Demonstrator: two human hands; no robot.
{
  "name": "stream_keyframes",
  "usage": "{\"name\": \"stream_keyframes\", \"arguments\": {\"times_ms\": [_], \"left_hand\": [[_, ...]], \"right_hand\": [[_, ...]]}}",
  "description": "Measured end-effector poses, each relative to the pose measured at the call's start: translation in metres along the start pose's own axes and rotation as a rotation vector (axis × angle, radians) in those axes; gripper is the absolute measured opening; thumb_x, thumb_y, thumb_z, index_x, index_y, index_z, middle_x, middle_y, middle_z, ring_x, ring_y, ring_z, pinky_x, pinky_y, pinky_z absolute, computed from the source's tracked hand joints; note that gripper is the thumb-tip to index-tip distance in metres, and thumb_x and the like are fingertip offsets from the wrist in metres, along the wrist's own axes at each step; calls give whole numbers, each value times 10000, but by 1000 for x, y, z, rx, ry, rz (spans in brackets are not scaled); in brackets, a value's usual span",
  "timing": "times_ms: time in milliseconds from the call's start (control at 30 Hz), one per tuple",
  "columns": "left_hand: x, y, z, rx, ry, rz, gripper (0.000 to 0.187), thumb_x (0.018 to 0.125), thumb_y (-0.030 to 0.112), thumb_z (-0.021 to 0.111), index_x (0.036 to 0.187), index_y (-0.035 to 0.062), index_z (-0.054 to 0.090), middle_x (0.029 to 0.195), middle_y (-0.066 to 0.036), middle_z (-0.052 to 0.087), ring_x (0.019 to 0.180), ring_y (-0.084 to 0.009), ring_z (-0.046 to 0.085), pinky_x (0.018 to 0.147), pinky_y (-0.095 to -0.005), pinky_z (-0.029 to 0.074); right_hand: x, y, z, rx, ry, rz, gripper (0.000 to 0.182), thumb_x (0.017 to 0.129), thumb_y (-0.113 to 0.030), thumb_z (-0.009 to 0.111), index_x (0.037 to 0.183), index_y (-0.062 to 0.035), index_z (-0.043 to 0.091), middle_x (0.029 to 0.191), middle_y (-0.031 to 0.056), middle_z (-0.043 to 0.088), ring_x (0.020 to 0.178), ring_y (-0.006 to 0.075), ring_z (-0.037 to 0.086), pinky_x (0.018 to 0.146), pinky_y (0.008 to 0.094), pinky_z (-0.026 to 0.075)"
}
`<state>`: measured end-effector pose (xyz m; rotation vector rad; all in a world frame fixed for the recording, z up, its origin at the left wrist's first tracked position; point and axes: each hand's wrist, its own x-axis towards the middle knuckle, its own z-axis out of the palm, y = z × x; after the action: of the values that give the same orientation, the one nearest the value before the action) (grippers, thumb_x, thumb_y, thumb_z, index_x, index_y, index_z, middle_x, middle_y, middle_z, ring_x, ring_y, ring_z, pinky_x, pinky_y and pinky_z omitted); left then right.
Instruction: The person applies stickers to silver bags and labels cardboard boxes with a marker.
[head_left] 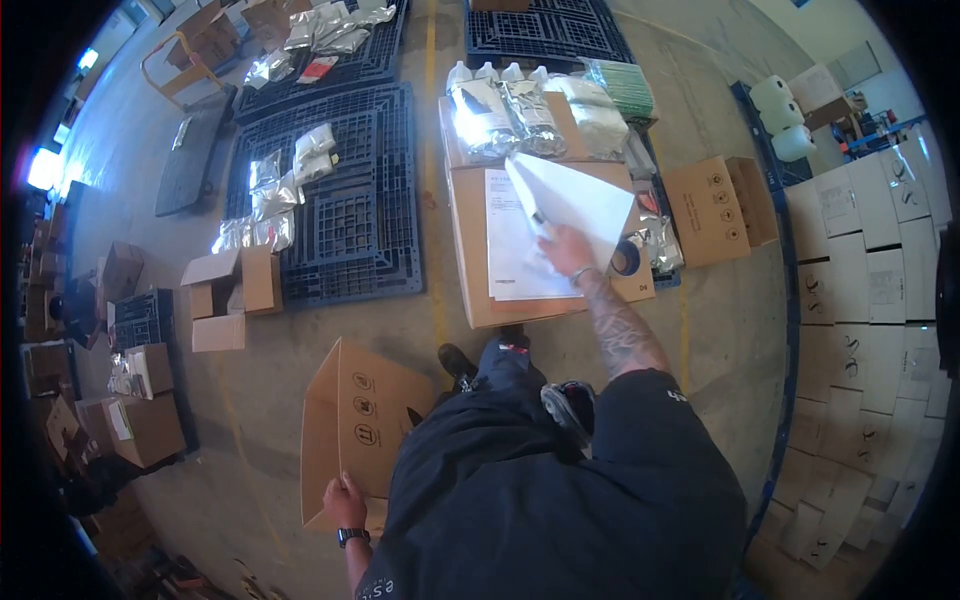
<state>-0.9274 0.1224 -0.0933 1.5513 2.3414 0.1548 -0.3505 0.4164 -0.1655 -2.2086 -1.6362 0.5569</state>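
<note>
My left hand (345, 503) is closed on the edge of an open cardboard box (365, 415) with printed handling symbols, held upright beside my leg. My right hand (567, 250), slightly blurred, grips the lifted white paper sheet (590, 205), which is folded back over a stack of printed papers (510, 260). A small dark thing shows by its fingers; I cannot make out what it is. The papers lie on a large closed carton (470, 240). Near my right wrist a roll of dark tape (626, 257) rests on the carton's top.
Silver pouches (535, 130) and white bottles stand at the carton's far end. Blue pallets (365, 200) with more pouches lie ahead to the left. An open box (705, 210) sits to the right. White cartons (865, 290) are stacked along the right side. A flat cart (195, 150) stands far left.
</note>
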Motion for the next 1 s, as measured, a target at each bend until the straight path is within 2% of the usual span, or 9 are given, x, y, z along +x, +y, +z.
{"name": "stream_keyframes", "arguments": {"times_ms": [33, 133, 200, 300, 433, 733, 867, 933, 1000], "left_hand": [[0, -4, 2, -15, -19, -13, 410, 953, 275, 574, 668, -12, 510, 661, -224, 549, 629, -428, 537, 570, -499, 391], [1, -1, 4, -44, -46, -41, 407, 953, 273, 575, 671, -15, 517, 662, -226, 553, 628, -430, 540, 567, -501, 394], [4, 2, 6, -60, -47, -56, 407, 953, 272, 575, 673, -17, 519, 661, -228, 554, 625, -431, 541, 566, -504, 394], [8, -2, 6, -26, -59, -22, 413, 953, 271, 575, 668, -21, 514, 658, -228, 553, 618, -435, 540, 564, -509, 394], [4, 3, 2, -32, -53, -10, 429, 951, 276, 576, 651, -22, 505, 652, -227, 549, 617, -428, 543, 565, -505, 394], [2, 4, 1, 8, -20, 47, 422, 949, 276, 578, 645, -6, 497, 643, -212, 538, 615, -414, 539, 562, -501, 383], [0, 5, -2, -4, -40, 30, 422, 946, 273, 580, 641, -3, 485, 649, -212, 536, 615, -416, 535, 559, -503, 376], [-2, -6, 5, 24, -33, 26, 417, 945, 272, 576, 641, 0, 493, 651, -213, 537, 618, -416, 538, 561, -503, 384], [2, -4, 10, 53, -16, 9, 412, 945, 272, 573, 641, 3, 501, 653, -214, 539, 620, -416, 541, 562, -503, 392]], "right_hand": [[7, -11, -40, 76, -183, 160, 464, 806, -407, 714, 1037, -5, 687, 908, 219, 698, 871, 355, 683, 782, 428, 536], [34, 9, -86, -101, -121, 112, 584, 772, -516, 715, 1084, -24, 695, 952, 211, 710, 883, 336, 693, 824, 412, 534], [49, 11, -111, -63, -198, 118, 604, 769, -542, 707, 1101, -38, 700, 967, 210, 710, 905, 336, 691, 845, 404, 527], [74, 22, -118, -91, -315, 83, 597, 775, -534, 707, 1099, -33, 703, 991, 206, 707, 928, 332, 686, 863, 396, 520], [94, 18, -128, -149, -336, 38, 570, 794, -517, 698, 1095, -33, 703, 1044, 199, 699, 957, 334, 672, 879, 391, 510], [127, -13, -153, -370, -386, -83, 501, 774, -477, 700, 1078, -79, 715, 1053, 174, 700, 961, 330, 670, 871, 402, 512], [133, -16, -150, -400, -373, -95, 505, 768, -477, 704, 1063, -68, 719, 1036, 176, 704, 943, 329, 674, 862, 410, 515], [138, -10, -147, -407, -363, -213, 536, 783, -518, 669, 1018, -39, 715, 991, 195, 698, 910, 352, 664, 834, 433, 506], [133, -14, -150, -426, -344, -232, 530, 786, -526, 659, 987, -39, 720, 973, 200, 697, 908, 365, 661, 837, 437, 505]]}}
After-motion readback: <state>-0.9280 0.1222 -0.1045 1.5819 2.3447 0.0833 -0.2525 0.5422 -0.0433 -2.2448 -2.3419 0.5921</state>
